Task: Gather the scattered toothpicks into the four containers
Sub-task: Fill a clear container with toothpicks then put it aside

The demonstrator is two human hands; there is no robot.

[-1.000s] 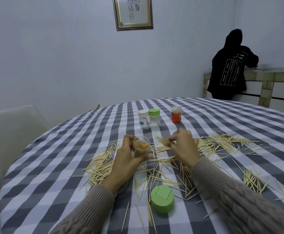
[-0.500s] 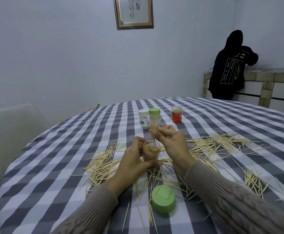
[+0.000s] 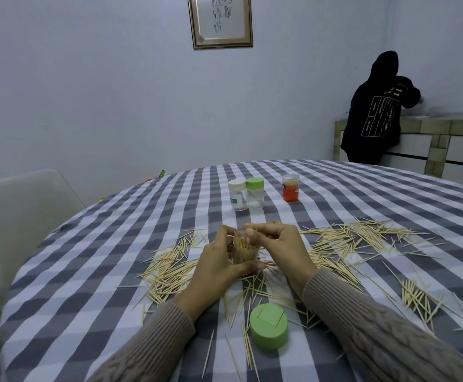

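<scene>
1. Fingers of the left hand (image 3: pixel 219 267) curl round a clear open container (image 3: pixel 244 250), holding it upright just above the tabletop (image 3: pixel 87 271); it is packed with toothpicks standing on end.
2. Right hand (image 3: pixel 277 245) sits just beside it, thumb and fingertips pinched on a small bunch of toothpicks (image 3: pixel 255 226) at the container's mouth.
3. Loose toothpicks (image 3: pixel 169 268) lie scattered on the checked cloth to the left, right and near side of both hands.
4. Green lid (image 3: pixel 269 329) rests flat on the tabletop near the wrists, among stray picks.
5. Farther back stand three closed containers: a white-capped one (image 3: pixel 237 194) touching a green-capped one (image 3: pixel 255 193), and an orange one (image 3: pixel 290 187) apart to the right.
6. Beyond the tabletop, a person in a dark hoodie (image 3: pixel 373 111) leans at a counter.
</scene>
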